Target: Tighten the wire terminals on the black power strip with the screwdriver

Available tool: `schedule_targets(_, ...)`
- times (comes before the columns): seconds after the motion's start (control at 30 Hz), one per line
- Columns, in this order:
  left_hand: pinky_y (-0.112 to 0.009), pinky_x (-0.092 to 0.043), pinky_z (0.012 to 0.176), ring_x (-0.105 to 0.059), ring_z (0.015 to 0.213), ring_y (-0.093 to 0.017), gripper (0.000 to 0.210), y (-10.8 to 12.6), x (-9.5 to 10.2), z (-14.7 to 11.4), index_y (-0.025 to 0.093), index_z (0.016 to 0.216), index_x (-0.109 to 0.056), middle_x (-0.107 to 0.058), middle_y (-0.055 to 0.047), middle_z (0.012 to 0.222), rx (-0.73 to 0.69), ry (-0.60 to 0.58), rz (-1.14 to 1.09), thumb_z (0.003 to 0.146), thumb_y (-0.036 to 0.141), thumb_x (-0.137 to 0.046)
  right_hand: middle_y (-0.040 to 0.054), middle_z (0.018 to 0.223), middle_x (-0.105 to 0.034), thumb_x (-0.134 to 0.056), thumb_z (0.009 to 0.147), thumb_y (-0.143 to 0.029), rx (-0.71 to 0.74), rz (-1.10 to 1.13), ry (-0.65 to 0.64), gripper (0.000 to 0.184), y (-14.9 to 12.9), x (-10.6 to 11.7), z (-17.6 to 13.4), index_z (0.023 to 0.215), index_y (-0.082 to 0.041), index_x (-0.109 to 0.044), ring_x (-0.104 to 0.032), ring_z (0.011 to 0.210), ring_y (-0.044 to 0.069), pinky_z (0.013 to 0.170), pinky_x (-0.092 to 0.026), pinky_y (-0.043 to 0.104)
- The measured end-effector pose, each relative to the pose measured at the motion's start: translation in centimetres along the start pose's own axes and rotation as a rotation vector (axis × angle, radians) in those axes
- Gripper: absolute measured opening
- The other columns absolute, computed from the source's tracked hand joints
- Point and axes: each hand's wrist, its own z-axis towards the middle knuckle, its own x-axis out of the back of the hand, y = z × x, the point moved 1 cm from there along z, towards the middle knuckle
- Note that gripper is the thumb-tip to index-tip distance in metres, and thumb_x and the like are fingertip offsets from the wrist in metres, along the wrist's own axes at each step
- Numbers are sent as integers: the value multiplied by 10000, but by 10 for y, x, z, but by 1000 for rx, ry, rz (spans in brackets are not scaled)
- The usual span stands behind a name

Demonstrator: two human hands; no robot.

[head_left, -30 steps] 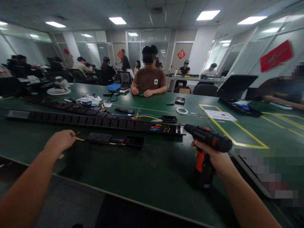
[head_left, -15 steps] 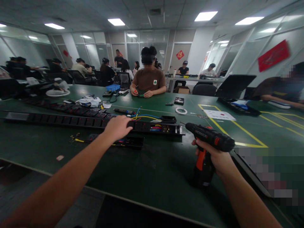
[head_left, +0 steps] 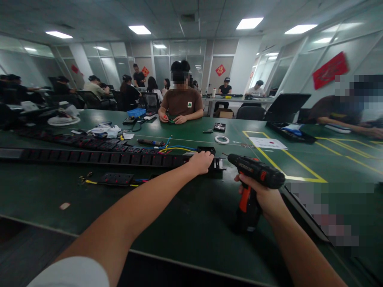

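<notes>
My right hand (head_left: 257, 191) is wrapped around the grip of a black and orange cordless drill (head_left: 255, 171). The drill's thin bit points left, towards the right end of a long black power strip (head_left: 119, 158), apart from it. Over that end lies my left hand (head_left: 202, 162), its fingers curled down on the strip and hiding the open wiring bay. Just in front of the strip is a short socket section (head_left: 116, 179) with coloured wires, partly covered by my left forearm. Blue and yellow wires (head_left: 167, 148) run behind the strip.
A second row of sockets (head_left: 86, 142) lies behind the strip. Farther back are a screwdriver-like tool (head_left: 149, 142), a white ring (head_left: 222, 140), a blue basket (head_left: 137, 113) and a paper sheet (head_left: 267, 143). Across the green table sits a co-worker (head_left: 182, 101); another person is at the right.
My left hand has moved right along the power strip to its open end, over the wiring bay. The view has shifted slightly; my right hand still holds the drill.
</notes>
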Motion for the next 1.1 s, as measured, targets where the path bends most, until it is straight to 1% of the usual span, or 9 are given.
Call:
schedule_targets(0.1,-391,-538,947,-614,1182,-324,644,-8,-3,-2,133,1330,-565,-602,-185,1317,-50,-3,-16,757,243,-836,51,816,-782,-902,674,-436,7,15,16,346,1,0,0,887,-199,-766,-647,553,195,503,-475,309)
schedule_targets(0.2,-374,-517,994,-600,1220,-313,678,-18,-2,-9,135,1350,-553,-589,-169,1353,-73,-30,-49,742,233,-838,58,810,-782,-898,683,-435,13,18,31,353,1,0,0,905,-193,-767,-650,563,201,510,-479,311)
schedule_targets(0.37,-366,-531,947,-624,1204,-307,678,-42,3,-32,162,1342,-581,-625,-139,1334,-52,-88,-90,723,241,-845,64,826,-781,-900,687,-450,-8,11,-16,365,1,1,1,893,-184,-760,-643,562,195,489,-475,300)
schedule_targets(0.5,-391,-514,977,-587,1271,-333,759,-63,10,-55,187,1398,-567,-621,-143,1388,-24,-140,-70,699,266,-852,49,814,-772,-906,685,-447,-25,15,-13,358,0,2,-1,897,-197,-761,-640,570,186,477,-473,285)
schedule_targets(0.7,-399,-490,1011,-595,1257,-338,768,-92,19,-82,214,1393,-618,-645,-133,1383,43,-222,-141,661,295,-835,50,820,-766,-914,669,-434,2,19,-5,351,-1,0,-1,867,-191,-754,-635,549,183,457,-466,289)
schedule_targets(0.8,-376,-455,1057,-603,1269,-311,769,-107,19,-88,255,1382,-650,-652,-98,1422,73,-302,-234,634,276,-830,48,834,-767,-912,675,-443,-5,24,2,354,-1,0,-1,872,-191,-761,-640,562,177,468,-470,284)
schedule_targets(1.0,-334,-489,990,-660,1208,-288,771,-128,29,-90,268,1376,-673,-710,-72,1366,73,-469,-386,624,300,-839,45,844,-773,-907,691,-431,-28,39,-10,335,-2,1,-1,894,-205,-768,-648,590,182,501,-496,288)
schedule_targets(1.07,-319,-490,982,-669,1199,-267,705,-130,32,-83,273,1373,-674,-712,-58,1368,101,-515,-437,685,349,-811,43,843,-772,-907,689,-430,-19,49,-10,323,-2,0,-1,874,-206,-765,-650,588,185,499,-498,293)
schedule_targets(1.1,-311,-491,976,-676,1187,-254,639,-129,33,-78,264,1367,-679,-712,-57,1369,123,-493,-472,747,392,-770,44,841,-770,-906,690,-432,-16,45,-12,321,-2,0,-1,866,-204,-764,-650,586,185,495,-494,293)
